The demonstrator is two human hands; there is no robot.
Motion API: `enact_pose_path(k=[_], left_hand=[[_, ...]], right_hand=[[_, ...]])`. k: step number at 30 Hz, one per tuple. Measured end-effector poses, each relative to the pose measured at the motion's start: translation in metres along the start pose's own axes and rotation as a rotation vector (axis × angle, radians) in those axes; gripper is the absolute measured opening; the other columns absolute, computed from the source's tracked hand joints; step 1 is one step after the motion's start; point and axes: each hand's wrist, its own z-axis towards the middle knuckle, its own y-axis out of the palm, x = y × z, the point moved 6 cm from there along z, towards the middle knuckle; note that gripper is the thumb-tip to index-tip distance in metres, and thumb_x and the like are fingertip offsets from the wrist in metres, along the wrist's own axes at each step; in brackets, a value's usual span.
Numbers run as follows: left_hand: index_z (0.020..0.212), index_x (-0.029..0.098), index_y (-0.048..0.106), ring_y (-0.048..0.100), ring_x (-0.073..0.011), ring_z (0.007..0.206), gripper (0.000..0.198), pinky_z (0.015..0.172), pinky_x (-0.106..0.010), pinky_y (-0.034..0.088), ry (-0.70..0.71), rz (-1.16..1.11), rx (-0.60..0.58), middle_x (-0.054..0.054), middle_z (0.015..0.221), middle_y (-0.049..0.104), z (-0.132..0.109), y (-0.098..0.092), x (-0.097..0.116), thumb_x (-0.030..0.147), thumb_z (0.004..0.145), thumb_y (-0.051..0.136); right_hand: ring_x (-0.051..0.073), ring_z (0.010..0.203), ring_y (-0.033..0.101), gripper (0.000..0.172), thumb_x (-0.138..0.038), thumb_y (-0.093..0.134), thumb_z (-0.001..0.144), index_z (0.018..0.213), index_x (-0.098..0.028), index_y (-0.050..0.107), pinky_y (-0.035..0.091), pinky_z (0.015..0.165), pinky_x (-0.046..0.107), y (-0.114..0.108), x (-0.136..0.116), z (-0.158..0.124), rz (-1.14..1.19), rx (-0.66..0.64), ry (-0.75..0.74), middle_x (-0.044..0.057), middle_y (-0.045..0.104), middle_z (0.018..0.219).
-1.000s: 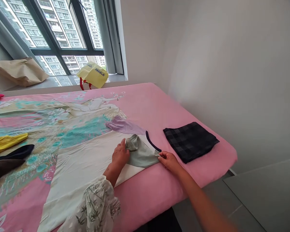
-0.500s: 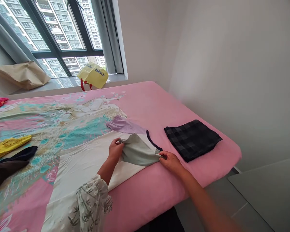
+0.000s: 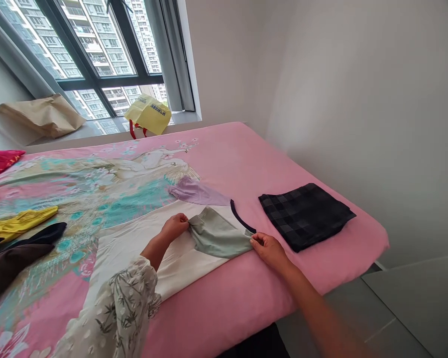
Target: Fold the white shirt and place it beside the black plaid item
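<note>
A T-shirt with a cream body, a dark neckband and a lavender sleeve lies spread flat on the bed. Its sage-green sleeve is folded inward over the body. My left hand pinches the end of that green sleeve between thumb and fingers. At the shoulder, close to the neckband, my right hand pinches the edge of the same shirt. Just beyond my right hand rests a folded black checked garment.
The bed has a pink sheet with a bird print. On the left lie yellow clothing, dark clothing and a red cloth. A brown paper bag and a yellow bag sit by the window. A wall borders the right.
My left hand has drawn the sleeve end slightly left and down, stretching the green sleeve flatter. My right hand keeps its pinch at the shoulder. The view has shifted a little.
</note>
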Motion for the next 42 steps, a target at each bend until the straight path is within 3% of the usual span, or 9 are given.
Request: enact_pose_path(k=[5,10,14,17,20,26,33,38,42], left_hand=[[0.067,0.02,0.056,0.042,-0.0096,0.051,0.023,0.045,-0.022,0.026,0.011,0.059,-0.156,0.006,0.056,0.049,0.001,0.001,-0.009,0.036,0.053,0.063],[0.065,0.019,0.054,0.045,-0.012,0.054,0.021,0.049,-0.023,0.032,0.065,0.092,-0.103,0.005,0.056,0.049,0.001,0.004,-0.022,0.039,0.058,0.058],[0.064,0.019,0.056,0.048,-0.0147,0.062,0.026,0.057,-0.026,0.037,0.16,0.124,-0.057,0.003,0.059,0.049,-0.001,0.007,-0.026,0.045,0.064,0.054],[0.062,0.019,0.056,0.049,-0.0182,0.075,0.027,0.068,-0.029,0.039,0.228,0.18,0.038,0.0,0.067,0.049,-0.005,0.006,-0.026,0.046,0.063,0.058],[0.066,0.019,0.059,0.049,-0.0201,0.083,0.022,0.075,-0.03,0.038,0.266,0.214,0.107,-0.001,0.075,0.049,-0.008,0.006,-0.028,0.041,0.066,0.058],[0.064,0.019,0.057,0.05,-0.0174,0.079,0.018,0.073,-0.028,0.038,0.275,0.205,0.117,0.0,0.076,0.05,-0.009,0.002,-0.032,0.037,0.066,0.06],[0.083,0.022,0.052,0.052,-0.0125,0.058,0.017,0.054,-0.023,0.037,0.173,0.091,0.091,0.007,0.06,0.052,0.004,0.003,-0.034,0.029,0.069,0.057],[0.114,0.021,0.048,0.058,-0.0158,0.073,0.05,0.07,-0.028,0.043,0.115,0.126,0.261,0.002,0.076,0.057,0.0,-0.001,-0.035,0.025,0.066,0.062],[0.114,0.018,0.051,0.057,-0.0193,0.091,0.036,0.083,-0.033,0.044,0.242,0.171,0.432,-0.008,0.101,0.058,-0.024,-0.007,-0.016,0.026,0.078,0.051]], right_hand=[[0.016,0.074,0.059,0.025,-0.043,0.048,0.081,0.086,-0.024,0.064,0.038,0.064,0.026,0.001,-0.001,-0.001,-0.06,0.001,0.031,-0.002,0.067,0.079],[0.017,0.078,0.061,0.025,-0.043,0.05,0.081,0.089,-0.024,0.064,0.04,0.069,0.026,-0.003,-0.005,0.0,-0.038,-0.022,0.038,0.0,0.067,0.084],[0.017,0.085,0.059,0.026,-0.043,0.051,0.081,0.093,-0.024,0.063,0.04,0.07,0.027,-0.017,-0.043,0.009,-0.202,0.145,-0.069,0.003,0.064,0.098],[0.017,0.093,0.056,0.024,-0.038,0.048,0.084,0.097,-0.024,0.062,0.04,0.076,0.027,0.003,-0.088,0.032,-0.24,0.099,-0.257,0.003,0.062,0.102],[0.018,0.101,0.054,0.03,-0.035,0.047,0.085,0.108,-0.021,0.059,0.039,0.082,0.028,0.044,-0.113,0.072,-0.312,-0.005,-0.278,0.006,0.06,0.11],[0.021,0.094,0.056,0.026,-0.039,0.047,0.086,0.097,-0.018,0.058,0.038,0.076,0.03,0.094,-0.113,0.129,-0.408,0.012,-0.196,0.008,0.063,0.098],[0.017,0.076,0.06,0.033,-0.044,0.029,0.096,0.111,-0.022,0.049,0.033,0.065,0.026,0.09,-0.108,0.127,-0.454,0.109,-0.251,0.003,0.065,0.087],[0.019,0.08,0.06,0.028,-0.041,0.038,0.093,0.106,-0.021,0.053,0.036,0.068,0.028,0.091,-0.1,0.136,-0.551,0.077,-0.16,0.005,0.065,0.088],[0.021,0.098,0.054,0.034,-0.037,0.042,0.091,0.118,-0.017,0.048,0.04,0.078,0.031,0.078,-0.116,0.127,-0.51,0.185,-0.199,0.01,0.059,0.111]])
